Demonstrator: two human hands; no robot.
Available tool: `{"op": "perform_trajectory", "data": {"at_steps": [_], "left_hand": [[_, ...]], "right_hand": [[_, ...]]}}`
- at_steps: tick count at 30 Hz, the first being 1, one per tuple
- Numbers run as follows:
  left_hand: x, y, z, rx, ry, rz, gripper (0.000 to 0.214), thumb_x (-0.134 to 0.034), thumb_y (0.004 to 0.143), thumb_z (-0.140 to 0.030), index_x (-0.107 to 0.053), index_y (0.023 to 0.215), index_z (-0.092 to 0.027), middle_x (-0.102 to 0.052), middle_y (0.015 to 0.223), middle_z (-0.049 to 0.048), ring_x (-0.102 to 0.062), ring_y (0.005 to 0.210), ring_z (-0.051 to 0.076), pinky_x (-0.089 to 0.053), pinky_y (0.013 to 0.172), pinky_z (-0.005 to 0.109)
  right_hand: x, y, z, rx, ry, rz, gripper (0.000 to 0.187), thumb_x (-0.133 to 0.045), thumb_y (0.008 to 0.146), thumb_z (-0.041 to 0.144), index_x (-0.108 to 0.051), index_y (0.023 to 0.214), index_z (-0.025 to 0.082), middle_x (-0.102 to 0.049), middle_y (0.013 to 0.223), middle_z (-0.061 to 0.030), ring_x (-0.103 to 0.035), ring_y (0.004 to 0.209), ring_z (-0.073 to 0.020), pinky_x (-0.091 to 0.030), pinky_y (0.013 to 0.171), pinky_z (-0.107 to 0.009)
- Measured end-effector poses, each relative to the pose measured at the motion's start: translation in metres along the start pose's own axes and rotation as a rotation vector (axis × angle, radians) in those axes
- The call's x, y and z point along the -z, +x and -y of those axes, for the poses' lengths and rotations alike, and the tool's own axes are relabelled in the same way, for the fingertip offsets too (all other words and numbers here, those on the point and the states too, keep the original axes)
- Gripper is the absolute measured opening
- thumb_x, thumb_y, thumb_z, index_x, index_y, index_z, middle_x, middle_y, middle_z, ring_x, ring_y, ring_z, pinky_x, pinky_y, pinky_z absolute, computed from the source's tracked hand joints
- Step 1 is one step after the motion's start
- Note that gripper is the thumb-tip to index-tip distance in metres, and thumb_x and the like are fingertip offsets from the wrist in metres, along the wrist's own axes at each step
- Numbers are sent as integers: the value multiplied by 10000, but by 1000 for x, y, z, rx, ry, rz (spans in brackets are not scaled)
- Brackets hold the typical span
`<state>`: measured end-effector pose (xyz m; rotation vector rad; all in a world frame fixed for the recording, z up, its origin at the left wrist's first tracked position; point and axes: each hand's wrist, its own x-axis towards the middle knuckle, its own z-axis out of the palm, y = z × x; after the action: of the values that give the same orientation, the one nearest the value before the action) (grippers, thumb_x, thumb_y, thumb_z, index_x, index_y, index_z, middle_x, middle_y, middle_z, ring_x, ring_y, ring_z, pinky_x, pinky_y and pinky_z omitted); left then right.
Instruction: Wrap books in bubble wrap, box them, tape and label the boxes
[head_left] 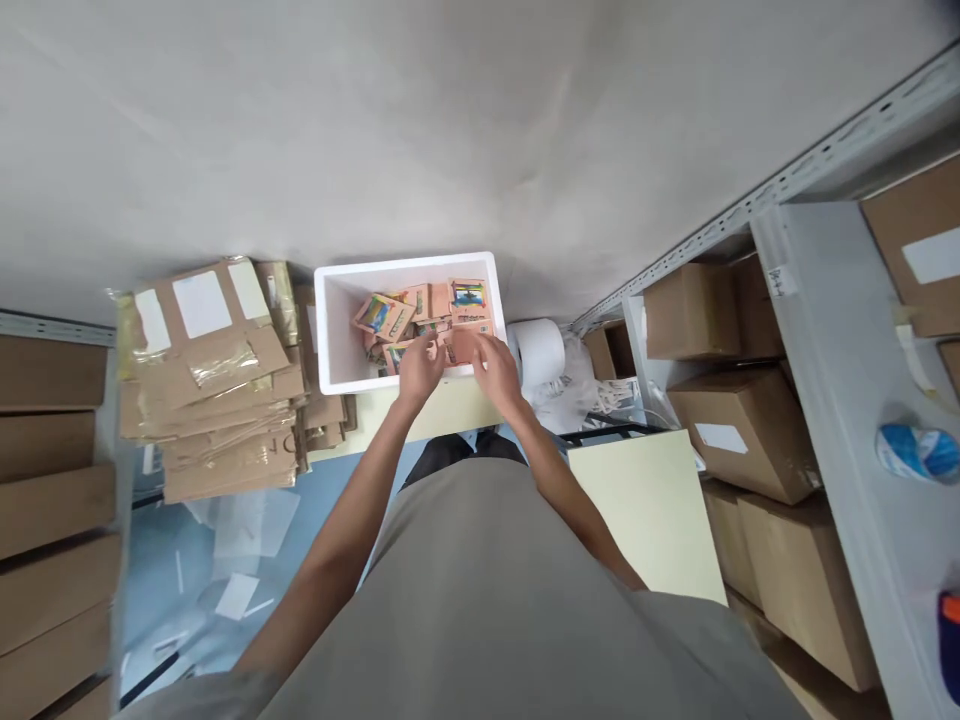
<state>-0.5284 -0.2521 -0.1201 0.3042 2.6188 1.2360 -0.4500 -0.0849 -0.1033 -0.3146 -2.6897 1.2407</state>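
A white foam box (328, 330) stands in front of me, holding several small flat pink boxes (384, 317) with colourful printed pictures. They lie jumbled at different angles. My left hand (421, 372) reaches over the near rim, its fingers curled together; what they hold, if anything, is hidden. My right hand (496, 372) is at the near right corner, with thumb and fingers closed on the edge of a plain-sided pink box (466, 343). Another pink box with a blue and yellow picture (469, 294) lies flat behind it.
Flattened cardboard boxes (225, 400) are stacked to the left. A white roll (540, 350) and clear plastic stand right of the foam box. Shelves with brown cartons (742, 425) flank me on the right, more cartons (56, 510) on the left. Paper scraps (237, 596) litter the blue floor.
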Motion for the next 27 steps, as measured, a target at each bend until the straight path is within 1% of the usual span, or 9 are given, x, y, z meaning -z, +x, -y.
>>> {"op": "perform_trajectory", "data": {"at_steps": [2, 5, 8, 11, 15, 17, 19, 24, 27], "left_hand": [[-15, 19, -10, 24, 184, 27, 477, -512, 1059, -380, -683, 1434, -139, -742, 1386, 196, -715, 1245, 340, -550, 1078, 459], [-26, 26, -18, 91, 343, 73, 506, -444, 1100, -388, -640, 1509, -165, -735, 1400, 194, -696, 1280, 359, -555, 1032, 447], [-24, 27, -18, 146, 379, 157, 525, -435, 1106, -390, -594, 1566, -193, -745, 1383, 189, -712, 1242, 355, -559, 989, 432], [-21, 31, -15, 174, 342, 225, 505, -471, 1091, -366, -602, 1561, -235, -759, 1354, 170, -725, 1201, 360, -548, 969, 436], [-18, 35, -13, 162, 249, 236, 393, -544, 1054, -318, -702, 1410, -258, -768, 1304, 160, -728, 1163, 361, -519, 949, 423], [-16, 36, -15, 146, 243, 254, 320, -548, 1047, -293, -745, 1295, -245, -763, 1281, 168, -729, 1134, 356, -506, 936, 416], [-13, 35, -16, 138, 254, 269, 292, -528, 1051, -273, -754, 1231, -228, -755, 1274, 178, -729, 1115, 357, -499, 923, 416], [-8, 31, -17, 110, 239, 281, 282, -529, 1052, -260, -736, 1237, -210, -739, 1296, 195, -732, 1094, 371, -487, 925, 434], [-8, 27, -14, 82, 217, 244, 305, -489, 1067, -258, -727, 1252, -214, -732, 1321, 190, -727, 1107, 368, -487, 943, 441]], "right_hand": [[-16, 34, -1, 26, -146, 98, 486, -429, 1042, 123, -639, 1480, 126, -633, 1557, -176, -521, 1516, -286, -387, 1314, -492], [-34, 58, -4, 22, -309, 180, 495, -459, 1049, 136, -599, 1520, 83, -563, 1627, -205, -432, 1576, -331, -300, 1345, -556], [-37, 61, -5, 14, -382, 212, 507, -465, 1058, 156, -573, 1547, 71, -583, 1600, -205, -453, 1536, -334, -286, 1346, -538], [-35, 60, -4, 8, -412, 219, 499, -495, 1032, 134, -606, 1517, 92, -634, 1503, -193, -504, 1457, -330, -310, 1327, -509], [-34, 61, -4, -12, -385, 211, 410, -517, 1006, 108, -719, 1356, 175, -677, 1350, -169, -548, 1366, -336, -398, 1249, -503], [-35, 61, -5, -28, -359, 196, 375, -508, 1000, 95, -752, 1267, 196, -678, 1334, -164, -546, 1361, -339, -408, 1234, -512], [-37, 61, -6, -42, -344, 185, 365, -505, 993, 91, -760, 1230, 201, -678, 1323, -160, -544, 1354, -337, -403, 1236, -517], [-40, 59, -7, -1, -394, 156, 299, -538, 971, 94, -755, 1149, 198, -689, 1228, -138, -558, 1286, -319, -377, 1256, -494], [-40, 58, -5, 22, -441, 133, 269, -549, 972, 88, -748, 1129, 179, -695, 1179, -129, -570, 1227, -296, -382, 1242, -456]]}}
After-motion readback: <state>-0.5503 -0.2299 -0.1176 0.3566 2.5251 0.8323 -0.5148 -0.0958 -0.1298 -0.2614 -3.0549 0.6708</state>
